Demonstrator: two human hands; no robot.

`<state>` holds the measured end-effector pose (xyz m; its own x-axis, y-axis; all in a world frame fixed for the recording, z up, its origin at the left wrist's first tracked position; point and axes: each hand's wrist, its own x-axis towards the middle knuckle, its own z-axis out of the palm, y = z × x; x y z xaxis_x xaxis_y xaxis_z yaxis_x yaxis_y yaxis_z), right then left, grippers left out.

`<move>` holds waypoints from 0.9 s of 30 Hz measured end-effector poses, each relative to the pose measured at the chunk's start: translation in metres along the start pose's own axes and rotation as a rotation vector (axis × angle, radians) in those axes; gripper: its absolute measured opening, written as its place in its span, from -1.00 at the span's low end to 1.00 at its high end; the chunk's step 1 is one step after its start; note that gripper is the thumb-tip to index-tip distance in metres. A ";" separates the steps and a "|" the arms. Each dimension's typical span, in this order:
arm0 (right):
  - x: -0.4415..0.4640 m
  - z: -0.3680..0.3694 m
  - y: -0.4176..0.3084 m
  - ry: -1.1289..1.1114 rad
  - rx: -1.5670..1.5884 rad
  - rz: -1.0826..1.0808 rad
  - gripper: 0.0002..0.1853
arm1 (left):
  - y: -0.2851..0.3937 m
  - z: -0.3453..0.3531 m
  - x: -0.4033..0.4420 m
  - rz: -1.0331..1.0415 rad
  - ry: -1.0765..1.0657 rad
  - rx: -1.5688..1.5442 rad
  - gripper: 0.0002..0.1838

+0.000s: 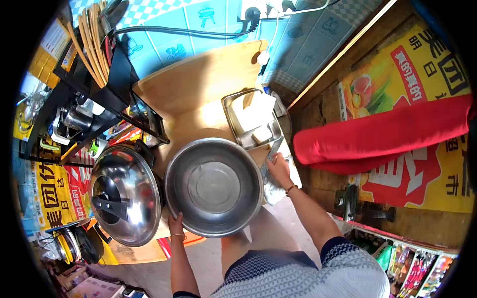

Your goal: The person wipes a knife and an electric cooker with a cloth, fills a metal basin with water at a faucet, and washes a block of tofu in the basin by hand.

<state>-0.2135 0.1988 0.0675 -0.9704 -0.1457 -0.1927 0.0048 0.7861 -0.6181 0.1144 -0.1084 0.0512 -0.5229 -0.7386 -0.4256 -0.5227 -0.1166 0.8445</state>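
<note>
A wide stainless steel basin point(214, 218) stands at the near edge of the wooden board, with a shallow layer of what looks like clear water in it. My left hand point(176, 224) grips its rim at the lower left. To the right of the basin, my right hand point(278, 168) is closed around a narrow grey strip-like thing point(272, 150), whose kind I cannot make out. Just beyond that hand, a rectangular steel tray point(229, 110) holds white blocks point(253, 111). Some crumpled white material point(274, 192) lies below the right hand.
At left sits a wok with a domed metal lid point(124, 196). Behind it, a black rack point(117, 79) holds chopsticks point(89, 47). A wooden board point(203, 69) leans on the tiled wall beneath a cable. A red cloth roll point(382, 131) lies on the right-hand counter.
</note>
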 end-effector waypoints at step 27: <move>0.171 -0.076 -0.095 -0.713 1.152 0.014 -0.46 | 0.126 0.056 -0.065 0.182 0.249 -0.154 -0.66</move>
<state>-0.3980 0.1454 0.1512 -0.6351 -0.6954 -0.3364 0.5525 -0.1046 -0.8269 0.0451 -0.0377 0.1668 -0.4078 -0.8938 -0.1865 -0.3179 -0.0525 0.9467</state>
